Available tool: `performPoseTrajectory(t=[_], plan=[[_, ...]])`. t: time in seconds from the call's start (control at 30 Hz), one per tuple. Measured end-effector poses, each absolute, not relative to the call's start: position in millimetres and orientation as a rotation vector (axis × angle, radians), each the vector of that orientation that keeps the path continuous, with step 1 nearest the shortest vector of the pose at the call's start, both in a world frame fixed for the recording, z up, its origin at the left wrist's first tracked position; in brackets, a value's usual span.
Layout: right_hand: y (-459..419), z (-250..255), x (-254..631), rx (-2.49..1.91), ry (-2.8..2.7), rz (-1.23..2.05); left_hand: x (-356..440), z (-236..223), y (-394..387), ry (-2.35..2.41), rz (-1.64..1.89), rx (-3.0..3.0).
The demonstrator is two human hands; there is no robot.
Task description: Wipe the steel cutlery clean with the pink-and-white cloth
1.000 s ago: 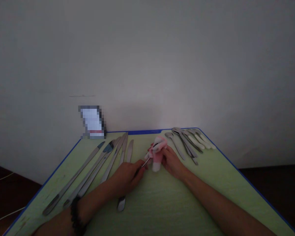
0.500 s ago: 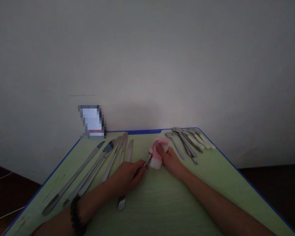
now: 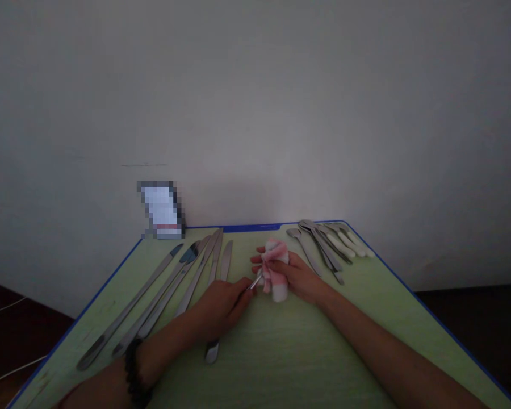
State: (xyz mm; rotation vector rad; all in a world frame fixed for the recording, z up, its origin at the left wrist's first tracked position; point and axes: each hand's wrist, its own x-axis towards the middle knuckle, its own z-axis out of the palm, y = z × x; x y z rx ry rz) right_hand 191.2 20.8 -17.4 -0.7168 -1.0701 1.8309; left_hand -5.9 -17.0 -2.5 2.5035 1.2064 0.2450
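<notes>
My left hand (image 3: 221, 304) is closed around the handle of a slim metal piece of cutlery (image 3: 256, 281), which points up and right. The far end of that piece is covered by a pink and white cloth (image 3: 277, 275), so its kind is hidden. My right hand (image 3: 303, 276) holds the cloth, thumb pressed on top and fingers stretched out beneath it, their tips showing at its left side. Both hands are over the middle of the table. Beneath my left hand and forearm lie table knives (image 3: 225, 261), partly covered.
Several long knives (image 3: 132, 307) lie fanned out on the left of the green table (image 3: 293, 352), which has a blue edge. Spoons (image 3: 303, 253) and white-handled cutlery (image 3: 340, 245) lie at the back right. A blurred-out upright device (image 3: 162, 207) stands at the back left, near the wall.
The fingers of my right hand have opened out under the cloth, and their tips now show at its left. The cloth has shifted and bunched differently. My left hand has barely moved.
</notes>
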Motion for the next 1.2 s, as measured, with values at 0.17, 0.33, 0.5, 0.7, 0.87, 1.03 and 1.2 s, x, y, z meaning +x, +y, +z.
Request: performPoseTrajectory(t=[0.17,0.33,0.5,0.7,0.87,1.03,1.2], plan=[[19.8,-15.6,189.4,-0.742,-1.040,1.834,-6.7,-5.2,-16.2,1.201,0.248,2.510],[20.4,-16.3,188.5,-0.769,-1.054,1.810,-6.8,-4.8,-16.3,1.193,0.263,2.493],[20.5,-16.3,187.8,-0.760,-1.045,1.826,-6.3,-3.4,-17.0,1.202,0.272,2.476],[20.3,-16.3,187.4,-0.737,-1.056,1.837,-6.7,-5.0,-16.1,1.197,0.280,2.487],[20.5,-16.5,187.1,-0.757,-1.052,1.821,-6.6,-4.0,-16.8,1.211,0.261,2.493],[19.9,-16.4,186.1,-0.780,-1.052,1.807,-6.7,-3.6,-16.6,1.206,0.268,2.491],[21.3,-16.1,187.7,-0.745,-1.030,1.846,-7.0,-4.3,-16.6,1.198,0.269,2.503]])
